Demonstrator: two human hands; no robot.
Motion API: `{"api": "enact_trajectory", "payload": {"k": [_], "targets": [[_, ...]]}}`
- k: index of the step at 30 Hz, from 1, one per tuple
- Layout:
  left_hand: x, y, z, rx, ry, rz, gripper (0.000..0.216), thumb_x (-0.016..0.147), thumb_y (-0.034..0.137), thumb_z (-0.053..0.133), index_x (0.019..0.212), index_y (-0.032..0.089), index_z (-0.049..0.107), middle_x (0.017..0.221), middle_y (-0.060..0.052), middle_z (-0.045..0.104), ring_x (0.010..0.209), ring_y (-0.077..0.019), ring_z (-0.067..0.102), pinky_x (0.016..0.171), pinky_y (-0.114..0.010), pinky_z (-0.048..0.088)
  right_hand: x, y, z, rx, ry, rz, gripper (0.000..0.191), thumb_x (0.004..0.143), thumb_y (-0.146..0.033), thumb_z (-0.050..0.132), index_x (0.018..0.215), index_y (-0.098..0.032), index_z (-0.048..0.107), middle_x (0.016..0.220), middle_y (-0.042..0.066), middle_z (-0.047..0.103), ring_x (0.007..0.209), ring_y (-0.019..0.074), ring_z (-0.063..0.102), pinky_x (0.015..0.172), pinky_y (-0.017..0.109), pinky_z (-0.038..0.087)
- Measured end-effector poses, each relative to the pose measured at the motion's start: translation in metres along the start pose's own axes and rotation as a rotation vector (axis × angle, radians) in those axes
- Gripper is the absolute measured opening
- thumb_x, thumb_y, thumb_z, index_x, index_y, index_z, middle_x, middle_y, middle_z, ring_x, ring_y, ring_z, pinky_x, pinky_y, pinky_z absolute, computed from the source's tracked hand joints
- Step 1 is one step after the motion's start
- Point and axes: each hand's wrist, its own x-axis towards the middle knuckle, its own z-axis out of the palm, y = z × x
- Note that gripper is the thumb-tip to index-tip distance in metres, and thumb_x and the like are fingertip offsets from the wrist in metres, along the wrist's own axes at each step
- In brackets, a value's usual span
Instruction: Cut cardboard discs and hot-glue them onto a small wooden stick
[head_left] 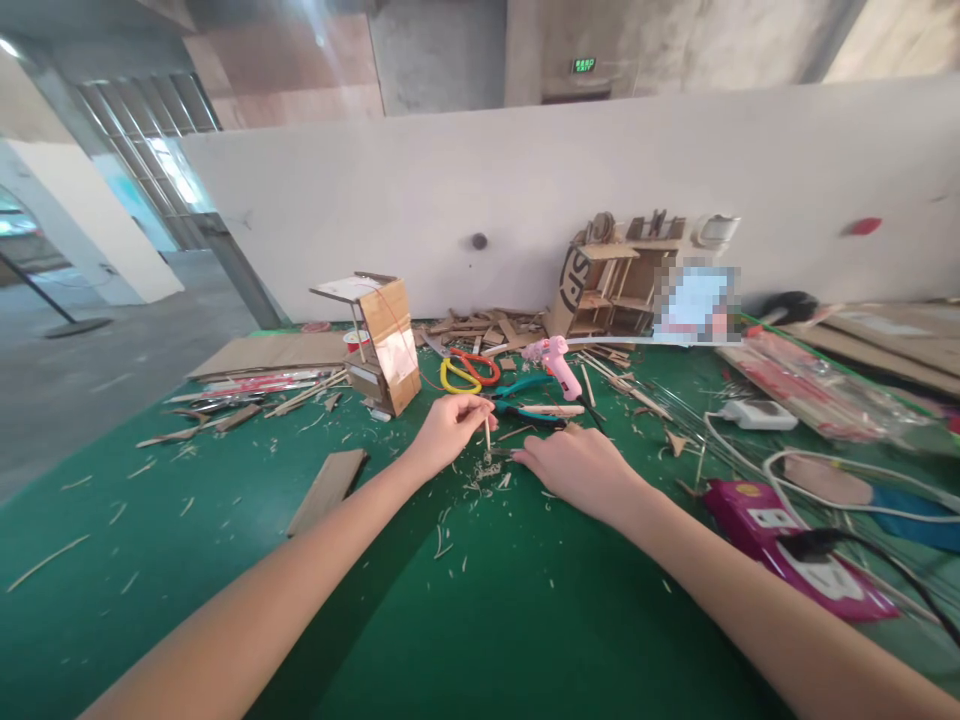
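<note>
My left hand (pixel 448 428) is pinched shut on a thin wooden stick (pixel 487 432), held upright with its lower end on the green mat (pixel 465 620). My right hand (pixel 579 468) lies low on the mat just right of the stick, fingers curled at its base; what they hold is hidden. Wood shavings (pixel 480 478) lie scattered under both hands. Teal-handled pliers (pixel 525 398) lie just beyond the hands.
A small cardboard model (pixel 384 345) stands at the back left. Yellow and orange scissors (pixel 466 370), a pink glue gun (pixel 556 362), wood scraps, a magenta power strip (pixel 795 545) with cables, and a flat wood piece (pixel 328 490) surround the hands.
</note>
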Motion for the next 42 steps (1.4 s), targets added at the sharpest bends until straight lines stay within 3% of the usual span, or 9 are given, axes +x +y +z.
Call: {"api": "enact_trajectory", "payload": {"k": [5, 16, 24, 31, 36, 42], "targets": [[0.000, 0.001, -0.001, 0.050, -0.008, 0.028, 0.025, 0.086, 0.033, 0.052, 0.090, 0.012, 0.065, 0.076, -0.006, 0.070, 0.067, -0.0152, 0.063, 0.064, -0.027, 0.049, 0.006, 0.000, 0.004, -0.003, 0.021, 0.053, 0.043, 0.097, -0.041, 0.031, 0.084, -0.016, 0.064, 0.062, 0.009, 0.068, 0.056, 0.0236, 0.067, 0.048, 0.025, 0.035], [0.000, -0.003, 0.000, -0.026, -0.006, -0.003, 0.025, 0.085, 0.034, 0.054, 0.091, 0.012, 0.064, 0.078, -0.007, 0.071, 0.072, -0.0168, 0.066, 0.070, -0.029, 0.052, -0.003, -0.004, -0.002, -0.027, -0.018, -0.050, 0.039, 0.096, -0.038, 0.037, 0.079, -0.016, 0.065, 0.056, 0.008, 0.065, 0.058, 0.0240, 0.067, 0.053, 0.028, 0.037], [-0.001, 0.001, -0.001, 0.030, -0.017, 0.060, 0.028, 0.086, 0.038, 0.053, 0.081, 0.013, 0.066, 0.075, -0.005, 0.069, 0.069, -0.0151, 0.062, 0.067, -0.026, 0.049, 0.005, -0.004, -0.002, -0.009, 0.021, 0.069, 0.043, 0.097, -0.040, 0.031, 0.085, -0.015, 0.063, 0.061, 0.009, 0.068, 0.055, 0.0234, 0.067, 0.047, 0.026, 0.033], [-0.001, -0.001, 0.000, -0.029, 0.002, 0.003, 0.027, 0.084, 0.038, 0.056, 0.085, 0.013, 0.065, 0.077, -0.007, 0.070, 0.073, -0.0166, 0.065, 0.071, -0.028, 0.052, -0.002, -0.005, -0.001, -0.004, -0.043, -0.031, 0.040, 0.096, -0.038, 0.039, 0.077, -0.016, 0.066, 0.059, 0.009, 0.067, 0.061, 0.0235, 0.067, 0.056, 0.029, 0.039], [-0.001, -0.002, -0.001, -0.019, 0.013, 0.016, 0.027, 0.084, 0.039, 0.057, 0.087, 0.013, 0.066, 0.078, -0.007, 0.071, 0.072, -0.0166, 0.066, 0.070, -0.028, 0.052, -0.004, -0.007, -0.002, 0.003, -0.058, 0.043, 0.041, 0.096, -0.041, 0.035, 0.083, -0.017, 0.066, 0.058, 0.009, 0.067, 0.060, 0.0259, 0.067, 0.054, 0.030, 0.039], [-0.001, 0.001, -0.001, -0.007, 0.031, -0.005, 0.026, 0.083, 0.037, 0.057, 0.088, 0.013, 0.066, 0.080, -0.008, 0.072, 0.074, -0.0177, 0.067, 0.072, -0.030, 0.053, -0.003, -0.008, -0.002, 0.007, 0.015, 0.109, 0.041, 0.096, -0.039, 0.034, 0.081, -0.015, 0.065, 0.061, 0.011, 0.067, 0.062, 0.0235, 0.068, 0.055, 0.027, 0.039]]}}
